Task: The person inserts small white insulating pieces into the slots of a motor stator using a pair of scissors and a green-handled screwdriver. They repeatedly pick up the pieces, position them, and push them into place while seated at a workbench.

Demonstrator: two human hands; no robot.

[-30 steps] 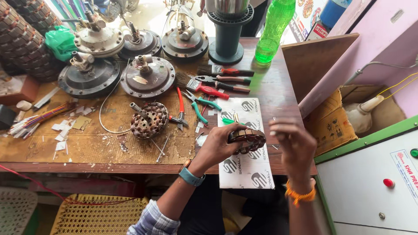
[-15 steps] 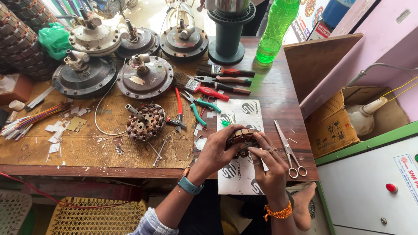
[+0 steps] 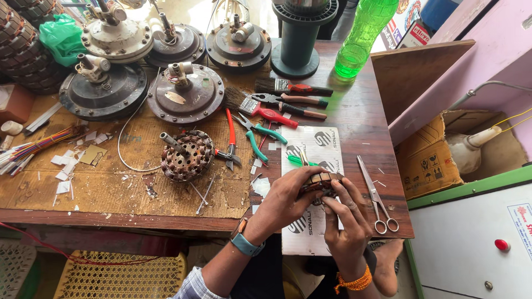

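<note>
While both hands are wrapped around it, the small brown stator core (image 3: 320, 181) sits right at the near edge of the wooden workbench (image 3: 111, 194), resting over a white printed card (image 3: 310, 149) that hangs partly off that edge. Left hand (image 3: 285, 199) cups it from the left side with fingers curled over the top, right hand (image 3: 346, 213) pinches at its near side with the fingertips pressed in. So both are closed on the core, not spread.

Just right of the grip lies one pair of scissors (image 3: 376, 196), and past those the table edge drops off pretty quick, not much room that way. Straight toward the body there's basically only the overhanging card.

Left of the grip is more open: one bigger wound stator (image 3: 185, 156) with a shaft, loose paper scraps around it, then a bundle of coloured wires (image 3: 39, 145) far left.

Beyond the grip: two pliers-type tools with red (image 3: 230, 138) and green (image 3: 255, 138) handles, two paint brushes (image 3: 291, 87), a screwdriver or two beside them (hard to tell exactly).

Farthest back: four round fan motor housings (image 3: 185, 94), one dark spool stand (image 3: 298, 44), one green bottle (image 3: 360, 36).
</note>
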